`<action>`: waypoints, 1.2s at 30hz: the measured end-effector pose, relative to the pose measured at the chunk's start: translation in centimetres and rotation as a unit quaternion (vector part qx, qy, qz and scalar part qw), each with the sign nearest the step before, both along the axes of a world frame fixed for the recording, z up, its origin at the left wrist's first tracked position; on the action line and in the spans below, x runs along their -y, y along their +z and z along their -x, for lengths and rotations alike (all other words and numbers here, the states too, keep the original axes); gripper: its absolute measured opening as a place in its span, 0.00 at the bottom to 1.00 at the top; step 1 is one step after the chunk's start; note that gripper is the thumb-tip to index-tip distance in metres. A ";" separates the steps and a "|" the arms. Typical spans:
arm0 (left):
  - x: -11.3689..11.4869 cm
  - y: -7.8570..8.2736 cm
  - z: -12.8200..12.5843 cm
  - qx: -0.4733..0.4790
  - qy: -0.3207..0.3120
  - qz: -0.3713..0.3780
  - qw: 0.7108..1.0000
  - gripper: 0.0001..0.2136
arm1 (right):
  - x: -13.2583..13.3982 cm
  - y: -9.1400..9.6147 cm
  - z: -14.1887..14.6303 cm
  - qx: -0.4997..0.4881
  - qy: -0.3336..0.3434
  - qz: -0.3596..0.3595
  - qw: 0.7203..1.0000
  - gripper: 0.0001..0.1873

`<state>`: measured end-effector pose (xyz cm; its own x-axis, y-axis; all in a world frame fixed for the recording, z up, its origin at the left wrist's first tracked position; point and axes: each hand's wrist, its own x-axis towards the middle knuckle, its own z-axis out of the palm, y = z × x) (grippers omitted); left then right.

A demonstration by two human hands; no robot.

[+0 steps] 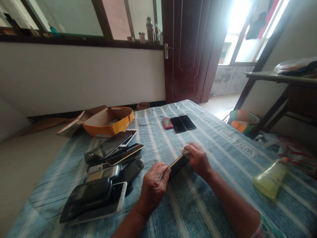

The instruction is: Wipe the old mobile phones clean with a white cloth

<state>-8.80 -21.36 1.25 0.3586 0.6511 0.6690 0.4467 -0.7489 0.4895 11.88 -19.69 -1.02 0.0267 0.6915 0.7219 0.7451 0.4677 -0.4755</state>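
Observation:
A thin phone with a gold edge [176, 161] is held nearly edge-on between my two hands above the striped blue cloth. My left hand [154, 182] grips its near left end with thumb and fingers. At the far right end, my right hand [198, 160] pinches a white tissue [184, 150] against the phone's edge. A dark patch lies just below the phone; I cannot tell whether it is shadow or the phone's face. Farther off lie two dark phones [183, 123] side by side, touching a small pink object [167, 123].
To the left is a loose pile of phones [109, 175], with a tablet-sized white-edged device [116, 201] at the bottom. An open orange box [109, 127] stands behind it. A yellowish translucent bottle [271, 178] is at the right. Beyond the cloth's far edge is a dark red door [185, 49].

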 end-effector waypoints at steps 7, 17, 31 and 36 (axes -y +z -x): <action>0.0 -0.2 0.1 0.005 0.001 0.008 1.000 0.07 | -0.7 -0.6 -1.1 -0.217 0.016 0.145 0.965 0.14; 0.1 -0.2 0.2 -0.008 0.013 0.001 1.000 0.08 | -0.7 0.0 -2.9 -0.294 -0.016 0.221 0.930 0.15; -0.1 -0.5 0.6 0.004 0.001 -0.012 1.000 0.06 | -0.2 1.0 -3.3 -0.337 0.204 0.328 0.859 0.14; -0.2 -0.5 0.6 0.037 -0.016 -0.001 0.999 0.06 | 0.5 2.2 -3.6 -0.374 0.195 0.311 0.852 0.16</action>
<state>-9.42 -21.16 0.73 0.3275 0.6391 0.6960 0.3853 -0.7629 0.5192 15.45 -20.19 1.19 -0.0017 0.9955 0.0952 -0.0295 0.0951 -0.9950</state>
